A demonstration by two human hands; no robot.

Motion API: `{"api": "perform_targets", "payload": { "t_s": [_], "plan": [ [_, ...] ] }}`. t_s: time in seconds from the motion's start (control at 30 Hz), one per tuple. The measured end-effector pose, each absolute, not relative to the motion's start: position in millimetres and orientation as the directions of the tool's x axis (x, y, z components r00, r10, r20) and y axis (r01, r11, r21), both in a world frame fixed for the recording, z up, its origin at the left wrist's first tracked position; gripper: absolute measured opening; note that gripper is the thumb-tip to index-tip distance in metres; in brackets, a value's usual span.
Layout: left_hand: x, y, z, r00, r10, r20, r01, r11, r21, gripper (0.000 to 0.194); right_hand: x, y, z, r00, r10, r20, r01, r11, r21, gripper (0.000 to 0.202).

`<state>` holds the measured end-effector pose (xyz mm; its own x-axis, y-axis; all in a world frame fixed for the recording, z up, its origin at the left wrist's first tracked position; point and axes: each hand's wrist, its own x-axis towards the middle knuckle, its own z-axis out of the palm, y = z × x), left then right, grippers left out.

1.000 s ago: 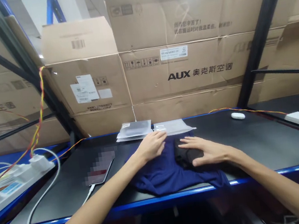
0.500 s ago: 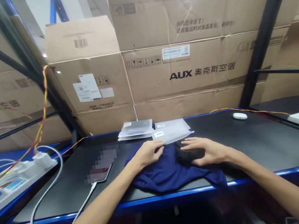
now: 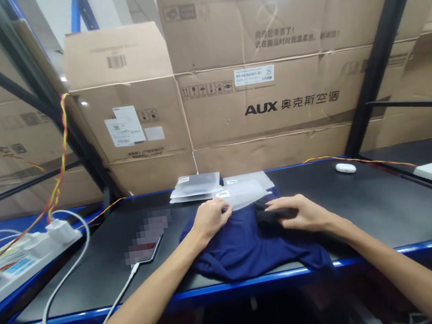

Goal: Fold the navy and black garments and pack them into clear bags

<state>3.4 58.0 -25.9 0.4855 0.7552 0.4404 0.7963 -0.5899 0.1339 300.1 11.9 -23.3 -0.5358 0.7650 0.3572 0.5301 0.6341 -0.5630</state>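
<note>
Black table [image 3: 371,210], cardboard [image 3: 274,121] behind: left hand [image 3: 211,220] pinches frosted bag [image 3: 247,195] over navy cloth [image 3: 235,256], likely light, slippery, best held by edge; right hand [image 3: 302,213] grips black bundle [image 3: 266,218], probably soft.

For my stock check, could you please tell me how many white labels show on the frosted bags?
3: one label on the left pile, one on the rear right bag, one on the front bag at the left hand. More may be hidden.
</note>
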Motion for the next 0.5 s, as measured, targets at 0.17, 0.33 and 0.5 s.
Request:
{"api": "perform_targets", "payload": {
  "t_s": [0.17, 0.33, 0.5],
  "plan": [
    [4, 58, -31, 0.491, 0.762, 0.422, 0.817, -0.57, 0.081, 0.02, 299, 5, -18, -0.458, 0.771, 0.442, 0.498, 0.635, -0.591, 0.039],
    [10, 52, -32, 0.525, 0.746, 0.409, 0.801, -0.596, 0.061, 0.021, 285, 5, -12, -0.407, 0.723, 0.558, 0.502, 0.688, -0.525, 0.037],
    [14, 48, -34, 0.522, 0.716, 0.463, 0.738, -0.652, 0.175, 0.031, 261, 16, -14, -0.608, 0.628, 0.485, 0.464, 0.777, -0.425, 0.041]
  ]
}}
